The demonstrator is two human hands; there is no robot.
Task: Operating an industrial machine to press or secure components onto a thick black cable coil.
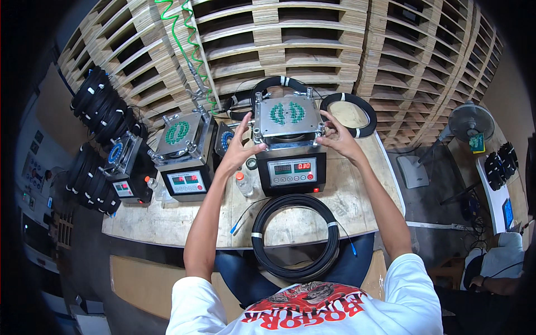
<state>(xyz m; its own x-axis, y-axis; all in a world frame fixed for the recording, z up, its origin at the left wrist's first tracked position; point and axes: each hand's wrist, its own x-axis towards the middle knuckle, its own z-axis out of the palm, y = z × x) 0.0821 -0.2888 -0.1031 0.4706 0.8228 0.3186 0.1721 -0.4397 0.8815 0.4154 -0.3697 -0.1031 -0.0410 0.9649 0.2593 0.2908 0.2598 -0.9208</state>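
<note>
In front of me stands a fibre-connector polishing machine (293,167), with a red-lit display on its front. Its square metal top plate (287,118) carries rings of small green connector holders. My left hand (239,151) is at the plate's left side, thumb out by the front left corner post and fingers spread. At the right side, my right hand (341,139) has its thumb by the front right post and its fingers apart. Whether either hand presses on the plate is unclear. A coil of black cable (296,237) with blue connector ends lies at the table's front edge.
Two similar machines (187,153) stand to the left. Clear bottles with orange caps (244,184) sit between machines. More black cable coils (349,114) lie behind. Wooden pallets (273,39) stack at the back; a fan (470,121) and a seated person (499,273) are at right.
</note>
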